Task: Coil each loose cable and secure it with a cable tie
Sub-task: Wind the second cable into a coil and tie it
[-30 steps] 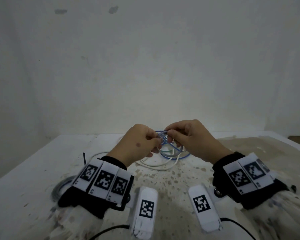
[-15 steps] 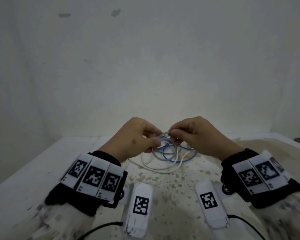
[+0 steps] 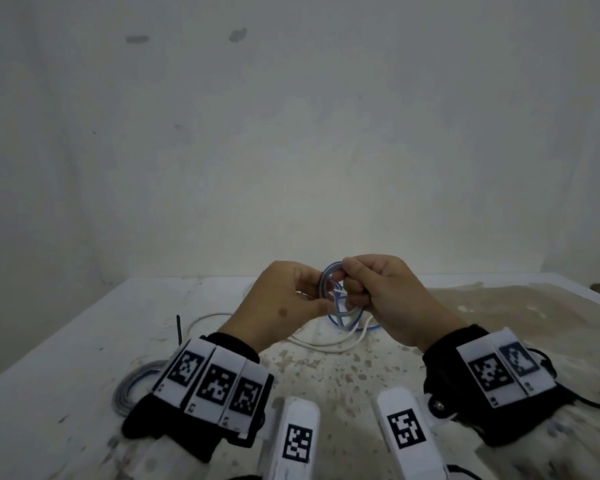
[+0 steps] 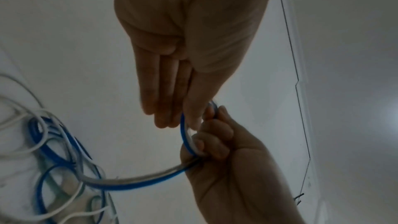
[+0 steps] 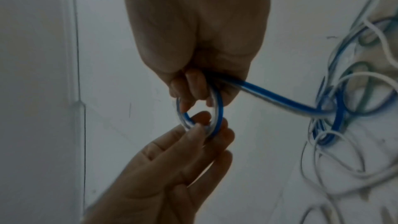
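A blue and clear cable forms a small loop held above the white table. My left hand pinches the loop's left side between thumb and fingers. Fingers curled, my right hand grips its right side. In the right wrist view the loop runs from my right hand to my left hand. In the left wrist view the cable's tail trails down to a tangle of blue and white cables on the table. A black cable tie lies at the left.
A coiled grey cable lies at the near left, beside my left wrist. A loose white cable curves under my hands. The right half of the table is stained brown. A pale wall stands just behind the table.
Both hands have come closer together and a little higher. The blue loop between them has shrunk, and my right fingers have curled tighter round it.
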